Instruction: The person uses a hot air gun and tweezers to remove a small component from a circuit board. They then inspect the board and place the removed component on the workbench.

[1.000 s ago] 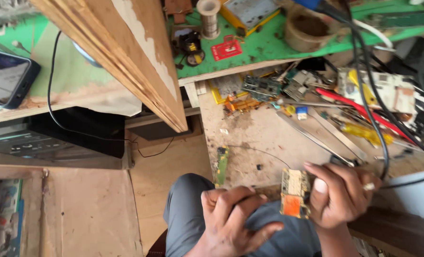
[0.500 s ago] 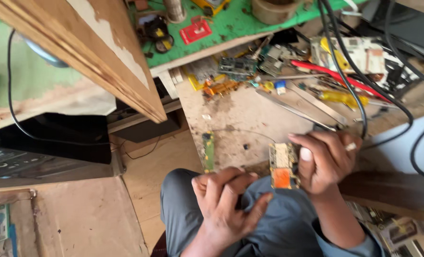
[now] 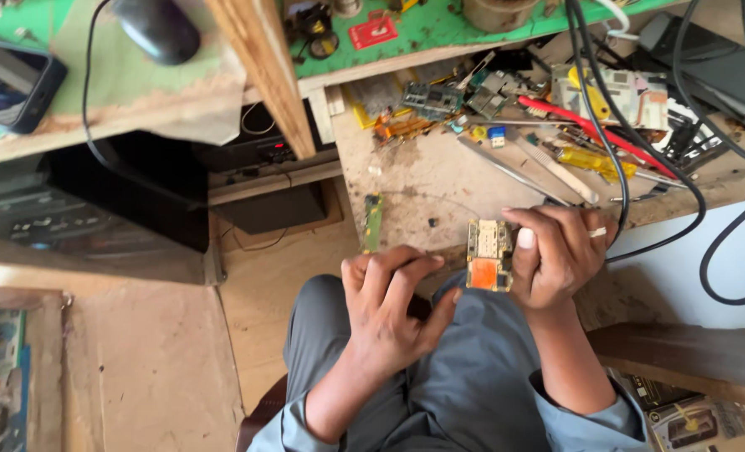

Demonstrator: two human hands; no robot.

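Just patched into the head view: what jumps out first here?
The right hand grips a small circuit board with an orange patch, held at the workbench's near edge. The left hand hovers beside it, empty. Behind lie scattered tools, including a red-handled tool, under black cables.

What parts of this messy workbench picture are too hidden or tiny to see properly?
Head view:
- Underside of the small gold and orange circuit board: faces away, and the right hand covers its edge.
- Left hand: whether it holds anything; curled fingers hide the palm.
- Dark phone: cut off by the left edge.
- Grey parts pile: too small.
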